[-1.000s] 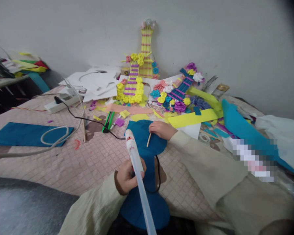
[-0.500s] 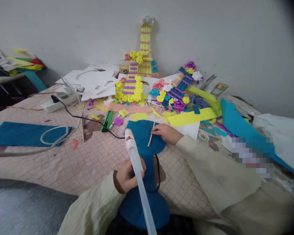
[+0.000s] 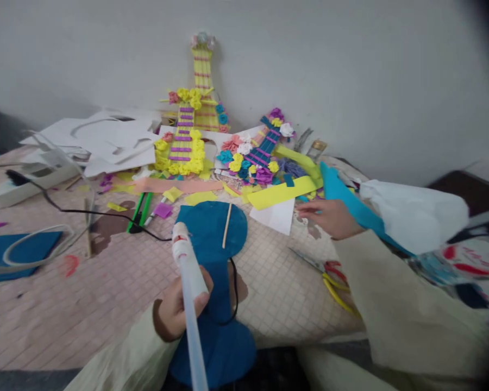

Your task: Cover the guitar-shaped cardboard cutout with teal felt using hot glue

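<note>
My left hand (image 3: 183, 307) is wrapped round a white glue gun (image 3: 182, 244). A long translucent glue stick (image 3: 193, 336) runs back from the gun towards me. Beneath it lies a dark blue guitar-like shape (image 3: 204, 233), wide at both ends and narrow between. A thin wooden stick (image 3: 227, 225) rests on its far wide part, untouched by either hand. My right hand (image 3: 330, 217) hovers over the right side of the table, fingers stretched out and apart, with nothing visible in them. Scissors (image 3: 328, 271) with red and yellow handles lie nearer me, beside my right sleeve.
Paper-flower guitar models (image 3: 183, 141) stand against the wall. A power strip (image 3: 28, 176) and a black cord (image 3: 89, 210) are at left, near a green cutter (image 3: 140, 212). Yellow strips (image 3: 285, 193), turquoise paper (image 3: 342, 195) and a white bag (image 3: 411, 214) lie at right.
My right hand has let go of the wooden stick, leaving it on the blue shape, and moved right. The view has turned right, bringing the scissors into sight. My left hand still holds the glue gun.
</note>
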Tool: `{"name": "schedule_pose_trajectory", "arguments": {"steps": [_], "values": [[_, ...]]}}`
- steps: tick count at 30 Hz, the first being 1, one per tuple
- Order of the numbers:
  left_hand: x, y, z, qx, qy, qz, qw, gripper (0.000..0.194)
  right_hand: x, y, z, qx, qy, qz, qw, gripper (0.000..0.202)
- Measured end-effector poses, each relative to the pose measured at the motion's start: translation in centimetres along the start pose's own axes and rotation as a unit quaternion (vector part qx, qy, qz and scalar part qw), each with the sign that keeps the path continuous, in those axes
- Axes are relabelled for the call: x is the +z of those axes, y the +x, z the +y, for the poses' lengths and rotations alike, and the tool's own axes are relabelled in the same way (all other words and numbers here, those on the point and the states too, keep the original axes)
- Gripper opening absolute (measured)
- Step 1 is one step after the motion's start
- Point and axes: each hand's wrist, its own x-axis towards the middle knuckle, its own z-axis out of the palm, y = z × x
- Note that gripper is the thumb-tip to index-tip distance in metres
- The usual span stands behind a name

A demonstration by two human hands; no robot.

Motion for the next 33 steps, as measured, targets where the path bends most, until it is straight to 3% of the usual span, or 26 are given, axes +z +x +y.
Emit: {"name": "schedule_pose_trajectory", "arguments": {"steps": [3,6,8,11,15,18,20,22,25,29,31,33], "values": [[-0.1,0.3,0.3,-0.003,0.01,-0.019,1.0,0.014,-2.4,-4.0,6.0,0.123,-0.021,0.009,0.992,0.022],[-0.2,0.6,0.6,0.005,0.024,-0.03,0.999,0.013,-2.6,-7.2,10.1,0.204,0.002,0.009,0.979,0.03],[-0.2,0.7,0.5,0.005,0.025,-0.033,0.999,0.012,-2.1,-8.4,11.4,0.234,0.037,0.013,0.971,0.029],[-0.2,0.5,0.3,-0.01,0.029,-0.027,0.999,0.014,-1.8,-9.0,11.4,0.262,0.099,0.048,0.959,0.027],[-0.4,0.3,0.0,-0.043,0.06,-0.026,0.997,0.02,-2.9,-9.1,8.0,0.249,0.22,0.123,0.935,0.036],[-0.6,0.1,-0.4,-0.042,0.06,-0.016,0.997,0.021,-3.8,-9.2,3.3,0.203,0.35,0.112,0.908,0.034],[-0.6,0.0,-0.7,-0.039,0.049,-0.018,0.998,0.021,-4.0,-9.3,0.2,0.199,0.538,0.089,0.814,0.035],[-0.4,0.0,-0.9,-0.035,0.038,-0.021,0.998,0.022,-3.9,-9.3,-2.2,0.208,0.631,0.068,0.744,0.036],[0.0,0.2,-0.7,0.005,0.009,0.005,1.0,0.022,-3.0,-8.8,-4.2,0.217,0.691,0.053,0.687,0.035],[0.4,0.4,0.4,0.033,-0.017,0.048,0.998,0.022,-1.2,-7.6,-5.6,0.214,0.7,0.04,0.681,0.036],[0.3,0.2,1.0,0.004,-0.009,0.039,0.999,0.025,-0.4,-7.1,-6.6,0.218,0.675,0.03,0.704,0.037],[0.2,-0.1,1.3,-0.022,-0.009,0.03,0.999,0.027,0.5,-6.5,-7.7,0.213,0.631,0.016,0.745,0.039]]}}
